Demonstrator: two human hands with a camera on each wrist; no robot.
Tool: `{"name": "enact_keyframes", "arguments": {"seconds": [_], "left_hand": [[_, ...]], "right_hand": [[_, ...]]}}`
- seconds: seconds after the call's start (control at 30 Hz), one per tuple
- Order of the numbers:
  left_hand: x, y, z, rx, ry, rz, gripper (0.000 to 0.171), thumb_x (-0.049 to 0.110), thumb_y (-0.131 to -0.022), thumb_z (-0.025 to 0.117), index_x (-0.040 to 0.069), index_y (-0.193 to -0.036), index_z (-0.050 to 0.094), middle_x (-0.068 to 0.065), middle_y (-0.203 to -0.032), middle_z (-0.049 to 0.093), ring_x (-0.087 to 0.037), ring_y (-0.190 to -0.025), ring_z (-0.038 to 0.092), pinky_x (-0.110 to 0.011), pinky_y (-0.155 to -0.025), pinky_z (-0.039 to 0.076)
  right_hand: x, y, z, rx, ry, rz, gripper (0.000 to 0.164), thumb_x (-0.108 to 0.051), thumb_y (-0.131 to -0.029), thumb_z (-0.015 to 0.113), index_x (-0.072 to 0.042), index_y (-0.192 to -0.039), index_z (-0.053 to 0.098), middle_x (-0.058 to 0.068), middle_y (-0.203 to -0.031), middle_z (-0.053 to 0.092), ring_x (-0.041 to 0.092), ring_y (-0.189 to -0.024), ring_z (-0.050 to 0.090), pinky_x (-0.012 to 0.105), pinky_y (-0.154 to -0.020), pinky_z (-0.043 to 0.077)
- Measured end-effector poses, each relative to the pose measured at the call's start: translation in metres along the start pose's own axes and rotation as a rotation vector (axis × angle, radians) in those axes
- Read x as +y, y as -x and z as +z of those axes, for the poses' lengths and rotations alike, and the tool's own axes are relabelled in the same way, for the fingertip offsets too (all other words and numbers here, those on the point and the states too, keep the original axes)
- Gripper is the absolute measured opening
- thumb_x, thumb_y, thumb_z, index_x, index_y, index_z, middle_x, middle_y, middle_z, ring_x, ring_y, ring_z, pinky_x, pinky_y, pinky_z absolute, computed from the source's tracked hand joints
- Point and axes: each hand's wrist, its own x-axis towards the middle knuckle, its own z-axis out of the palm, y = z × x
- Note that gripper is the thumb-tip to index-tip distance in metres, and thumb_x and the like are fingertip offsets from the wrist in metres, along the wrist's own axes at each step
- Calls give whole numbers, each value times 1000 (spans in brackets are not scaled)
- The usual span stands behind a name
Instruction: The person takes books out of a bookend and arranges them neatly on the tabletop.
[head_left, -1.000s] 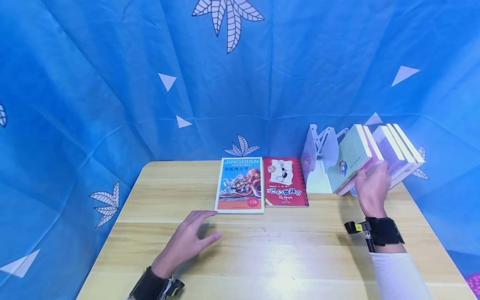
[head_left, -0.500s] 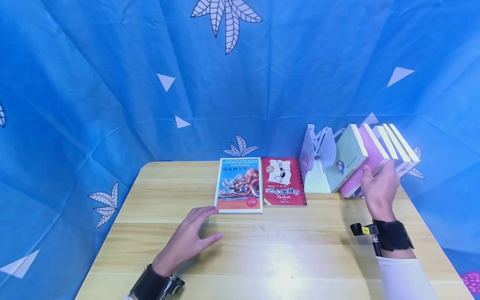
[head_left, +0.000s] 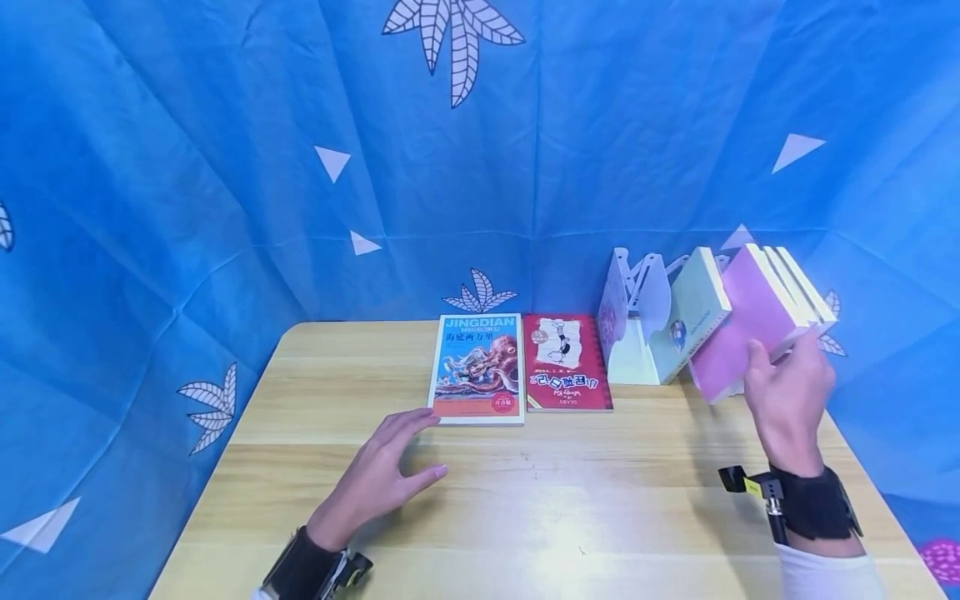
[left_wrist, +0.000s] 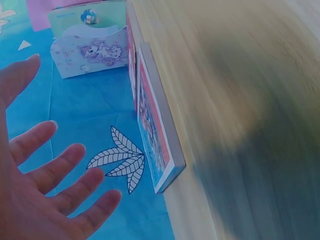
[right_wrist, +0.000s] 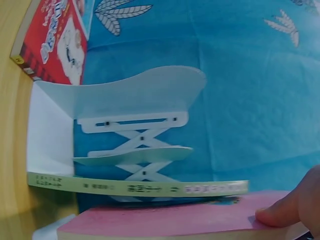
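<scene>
My right hand (head_left: pixel 793 404) grips a pink book (head_left: pixel 738 329) at the right of the table, its thumb pressing the pink cover. The book leans to the right against several pale-edged books (head_left: pixel 806 287). Left of it, a thin green book (head_left: pixel 692 312) stands tilted in a white expanding bookend (head_left: pixel 656 304). In the right wrist view, a gap shows between the green spine (right_wrist: pixel 137 188) and the pink cover (right_wrist: pixel 170 220). My left hand (head_left: pixel 378 479) hovers over the table with fingers spread and holds nothing, fingertips near the lower corner of an octopus-cover book (head_left: pixel 480 375).
A red spiral-edged diary book (head_left: pixel 567 367) lies flat between the octopus book and the bookend. The wooden table (head_left: pixel 525 500) backs onto a blue curtain (head_left: pixel 450 183) printed with leaves and triangles.
My right hand has moved right, drawing the pink book away from the green one and against the books beyond. The green book now stands apart. My left hand has hardly moved.
</scene>
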Motion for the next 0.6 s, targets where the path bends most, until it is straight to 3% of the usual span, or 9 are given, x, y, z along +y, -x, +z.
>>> {"name": "enact_keyframes", "arguments": {"seconds": [0.1, 0.6], "left_hand": [[0, 0, 0, 9, 4, 2, 74, 46, -84, 85, 20, -147, 57, -6, -154, 56, -29, -142, 53, -59, -112, 50], [2, 1, -2, 27, 7, 10, 74, 44, -83, 87, 18, -146, 58, -8, -153, 57, -31, -142, 53, -60, -112, 50]], "right_hand": [[-3, 2, -6, 18, -1, -1, 38, -12, -99, 65, 1, -133, 58, 29, -122, 70, -22, -79, 40, 3, -64, 33], [-17, 11, -33, 143, -25, -102, 24, -6, -96, 68, 11, -111, 59, 31, -103, 67, -24, -78, 39, 0, -67, 32]]}}
